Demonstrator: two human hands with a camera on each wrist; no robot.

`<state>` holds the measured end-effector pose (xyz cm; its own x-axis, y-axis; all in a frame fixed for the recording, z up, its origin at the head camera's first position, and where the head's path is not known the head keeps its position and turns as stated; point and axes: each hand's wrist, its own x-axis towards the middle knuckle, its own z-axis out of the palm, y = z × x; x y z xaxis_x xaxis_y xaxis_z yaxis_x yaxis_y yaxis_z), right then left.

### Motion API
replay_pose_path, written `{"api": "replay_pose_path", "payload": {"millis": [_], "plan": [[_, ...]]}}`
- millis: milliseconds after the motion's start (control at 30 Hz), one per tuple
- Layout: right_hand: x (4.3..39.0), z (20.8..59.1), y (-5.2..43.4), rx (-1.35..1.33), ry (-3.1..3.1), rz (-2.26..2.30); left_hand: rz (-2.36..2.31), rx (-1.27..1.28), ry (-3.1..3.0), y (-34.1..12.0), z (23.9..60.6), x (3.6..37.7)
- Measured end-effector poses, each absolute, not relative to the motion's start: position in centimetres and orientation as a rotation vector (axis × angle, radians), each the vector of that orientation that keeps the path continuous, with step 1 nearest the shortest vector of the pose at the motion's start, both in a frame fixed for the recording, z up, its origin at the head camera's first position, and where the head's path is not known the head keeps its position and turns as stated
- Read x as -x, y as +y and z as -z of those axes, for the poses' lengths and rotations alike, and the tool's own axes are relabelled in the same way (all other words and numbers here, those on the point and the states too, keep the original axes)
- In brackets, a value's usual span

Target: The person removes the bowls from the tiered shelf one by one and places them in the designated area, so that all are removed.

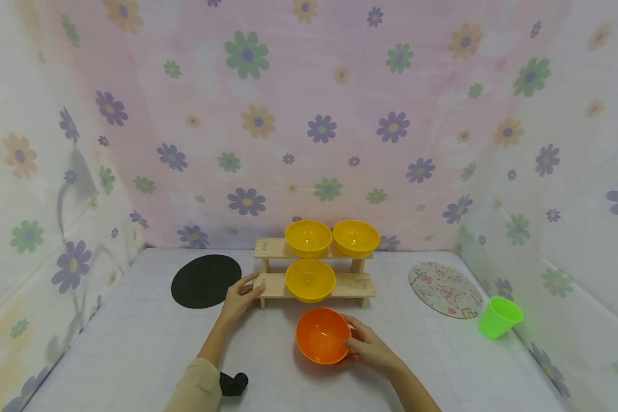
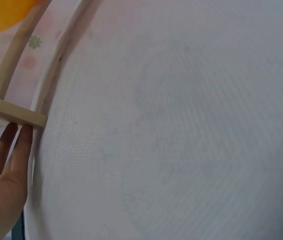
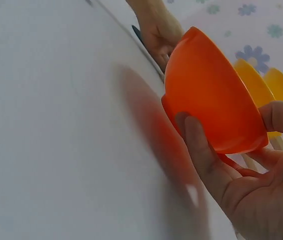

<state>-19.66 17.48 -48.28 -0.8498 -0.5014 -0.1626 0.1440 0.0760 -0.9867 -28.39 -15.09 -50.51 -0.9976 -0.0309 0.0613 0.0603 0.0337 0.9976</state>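
Observation:
My right hand grips an orange bowl by its right side, thumb near the rim and fingers under the outer wall. In the right wrist view the bowl is tilted and held above the white table, casting a reddish shadow. My left hand holds the left end of the lower step of a two-step wooden stand; in the left wrist view its fingertips touch the stand's leg. One yellow bowl sits on the lower step. Two more, a left bowl and a right bowl, stand on the upper step.
A black round mat lies left of the stand. On the right are a patterned round mat and a bright green cup, near the side wall. Flowered cloth encloses the back and sides. Beside the left sleeve is a small black object.

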Motion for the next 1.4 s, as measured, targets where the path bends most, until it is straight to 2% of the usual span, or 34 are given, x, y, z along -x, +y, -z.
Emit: {"api": "replay_pose_path", "payload": {"millis": [400,700,1100,1400], "plan": [[19.3,49.1,11.5,0.474,1.745,1.852,2.218,0.054,-2.202,-14.9,48.7,27.4],[18.9,49.7,9.0,0.493,1.666,1.869,2.227,0.02,-2.174,-15.0,50.6,28.5],[18.6,49.6,8.3,0.504,1.616,1.876,2.228,0.012,-2.162,-15.0,50.9,28.7],[19.1,49.7,10.2,0.458,1.848,1.903,2.213,0.241,-2.027,-15.4,51.6,28.4]]}}
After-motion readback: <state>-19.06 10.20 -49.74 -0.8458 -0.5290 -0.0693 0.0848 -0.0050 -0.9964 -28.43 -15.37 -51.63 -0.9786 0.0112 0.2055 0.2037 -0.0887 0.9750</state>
